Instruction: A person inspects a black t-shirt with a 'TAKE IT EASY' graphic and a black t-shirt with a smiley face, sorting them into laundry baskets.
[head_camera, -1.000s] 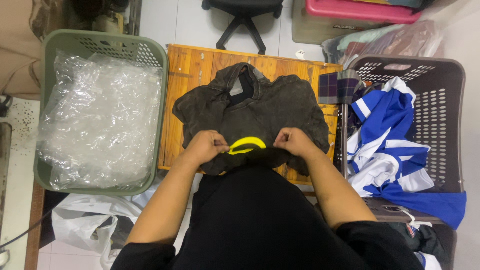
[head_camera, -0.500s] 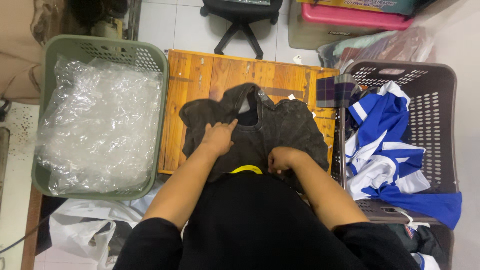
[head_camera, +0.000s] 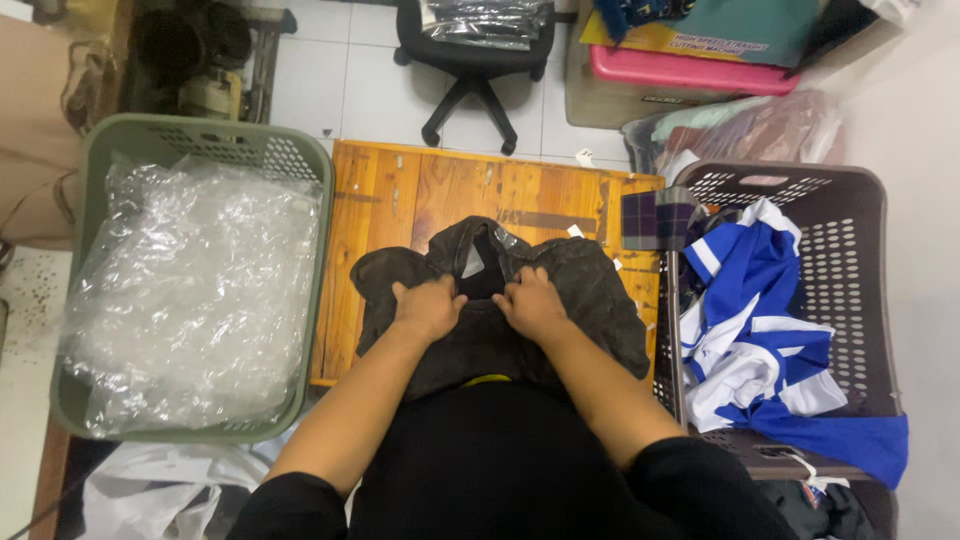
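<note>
Both hands are moving up the dark shirt (head_camera: 560, 300): left hand (head_camera: 428, 308) and right hand (head_camera: 532, 303) now pressing side by side below the collar; yellow band (head_camera: 487, 379) nearly hidden.

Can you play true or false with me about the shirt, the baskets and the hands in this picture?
1. Both hands rest on the dark shirt. True: the left hand and the right hand press on it near the collar.
2. The shirt lies on a glass table. False: it lies on a wooden table.
3. The green basket holds clear plastic bags. True.
4. The brown basket is full of red towels. False: it holds blue and white clothes.
5. An office chair stands beyond the table. True.
</note>
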